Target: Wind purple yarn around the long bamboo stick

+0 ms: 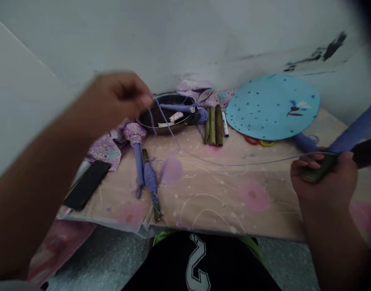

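A pale wall (143, 40) rises behind everything, marked with a dark smear at the upper right of the frame. Across the middle of the frame runs the counter (203, 202), covered in a tan sheet printed with pink flowers, and the dark shorts (200, 262) with a white numeral 2 show at its lower edge. The two hands are well apart. The left hand (112, 101), blurred, is raised at the upper left of the frame, its fingers close to the bowl, though the blur hides whether they pinch anything. The right hand (325, 173), at the right edge, is closed around a green bamboo stick (317, 171). A thin purple thread (249, 163) runs from that stick across the counter toward the left hand. A large blue paper disc (273, 107) with dark dots and a painted dragonfly lies at the upper right. At top centre sits a metal bowl (170, 95) with a purple-wrapped rod (176, 108) across it. Lower left of it lie floral paper (103, 151), a black phone (86, 185), a purple-wound spindle (151, 182) and a flower-topped purple stick (135, 149). Three short bamboo pieces (212, 125) stand out beside a white marker (224, 124), and red and yellow rings (258, 141) peek from under the disc
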The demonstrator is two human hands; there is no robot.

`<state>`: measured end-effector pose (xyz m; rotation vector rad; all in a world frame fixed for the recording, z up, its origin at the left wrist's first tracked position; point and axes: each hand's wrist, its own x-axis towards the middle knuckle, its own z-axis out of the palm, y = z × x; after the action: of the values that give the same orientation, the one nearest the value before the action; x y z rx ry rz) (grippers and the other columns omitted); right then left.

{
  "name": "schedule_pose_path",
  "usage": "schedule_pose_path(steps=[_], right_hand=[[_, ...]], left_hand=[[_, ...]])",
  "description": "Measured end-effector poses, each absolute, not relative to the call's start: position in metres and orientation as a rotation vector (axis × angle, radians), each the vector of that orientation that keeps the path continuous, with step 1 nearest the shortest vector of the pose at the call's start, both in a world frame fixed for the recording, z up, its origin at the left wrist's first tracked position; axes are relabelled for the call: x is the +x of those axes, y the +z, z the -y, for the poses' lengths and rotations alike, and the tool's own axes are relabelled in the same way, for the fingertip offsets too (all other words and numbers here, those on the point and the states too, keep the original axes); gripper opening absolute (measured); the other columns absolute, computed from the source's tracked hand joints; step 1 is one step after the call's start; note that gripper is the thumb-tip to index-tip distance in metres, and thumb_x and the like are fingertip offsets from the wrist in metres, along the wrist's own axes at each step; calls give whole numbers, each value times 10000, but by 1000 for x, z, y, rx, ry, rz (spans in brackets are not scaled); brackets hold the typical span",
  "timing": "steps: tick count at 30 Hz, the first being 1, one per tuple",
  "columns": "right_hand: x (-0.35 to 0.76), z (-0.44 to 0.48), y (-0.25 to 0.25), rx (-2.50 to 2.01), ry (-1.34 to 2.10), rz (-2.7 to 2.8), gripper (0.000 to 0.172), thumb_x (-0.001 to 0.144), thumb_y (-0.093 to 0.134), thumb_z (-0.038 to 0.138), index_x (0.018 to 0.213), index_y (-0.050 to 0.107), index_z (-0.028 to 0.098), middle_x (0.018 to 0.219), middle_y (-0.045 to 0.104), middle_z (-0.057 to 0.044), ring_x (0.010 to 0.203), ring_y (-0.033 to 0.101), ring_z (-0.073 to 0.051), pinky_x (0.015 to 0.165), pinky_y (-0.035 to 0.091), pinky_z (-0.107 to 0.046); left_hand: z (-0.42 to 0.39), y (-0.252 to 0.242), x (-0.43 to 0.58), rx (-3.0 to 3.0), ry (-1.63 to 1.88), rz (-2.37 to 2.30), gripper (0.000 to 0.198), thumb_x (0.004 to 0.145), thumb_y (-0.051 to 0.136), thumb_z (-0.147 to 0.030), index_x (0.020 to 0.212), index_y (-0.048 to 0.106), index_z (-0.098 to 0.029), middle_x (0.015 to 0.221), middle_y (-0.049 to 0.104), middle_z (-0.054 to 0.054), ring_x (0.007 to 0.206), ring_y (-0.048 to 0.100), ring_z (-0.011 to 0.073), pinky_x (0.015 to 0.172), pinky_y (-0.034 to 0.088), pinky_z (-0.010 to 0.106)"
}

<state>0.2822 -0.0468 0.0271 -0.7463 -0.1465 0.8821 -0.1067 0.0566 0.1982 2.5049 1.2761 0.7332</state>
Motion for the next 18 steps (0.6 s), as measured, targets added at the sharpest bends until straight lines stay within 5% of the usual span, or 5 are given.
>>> schedule_pose_path(steps=[2, 4, 6, 12, 18], right_hand=[[281, 46, 28, -773, 865, 142, 415, 939, 261, 388, 742, 514, 125, 549, 425, 54, 380, 397, -23, 398, 398, -138], [279, 47, 28, -794, 850, 138, 416, 939, 258, 385, 740, 515, 124, 551, 426, 52, 379, 392, -25, 401, 399, -142], [279, 47, 29, -795, 849, 128, 422, 940, 252, 388, 733, 510, 126, 552, 421, 53, 375, 385, -25, 397, 391, -143], [280, 49, 28, -793, 853, 110, 409, 938, 268, 382, 737, 513, 124, 563, 421, 48, 383, 382, -27, 402, 384, -146], [280, 49, 27, -787, 868, 120, 425, 940, 255, 390, 735, 511, 119, 567, 420, 46, 390, 379, -29, 403, 391, -152]], left_hand=[[-34, 171, -88, 2561, 484, -995, 213, 857, 484, -299, 894, 596, -122, 766, 562, -5, 659, 493, 61, 617, 393, 194], [-24, 151, -81, 2668, 120, -757, 266, 889, 427, -283, 1071, 593, -183, 961, 621, 27, 868, 565, 114, 774, 430, 234], [-25, 134, -86, 2733, -56, -906, 332, 911, 363, -295, 1163, 549, -184, 1019, 626, 61, 942, 572, 150, 837, 426, 269], [-38, 86, -118, 2693, -530, -1436, 342, 807, 482, -423, 956, 633, -154, 966, 637, 101, 935, 582, 245, 799, 435, 329], [-38, 67, -120, 2636, -590, -1492, 244, 809, 423, -296, 822, 627, -162, 914, 643, 105, 876, 588, 241, 726, 426, 328]])
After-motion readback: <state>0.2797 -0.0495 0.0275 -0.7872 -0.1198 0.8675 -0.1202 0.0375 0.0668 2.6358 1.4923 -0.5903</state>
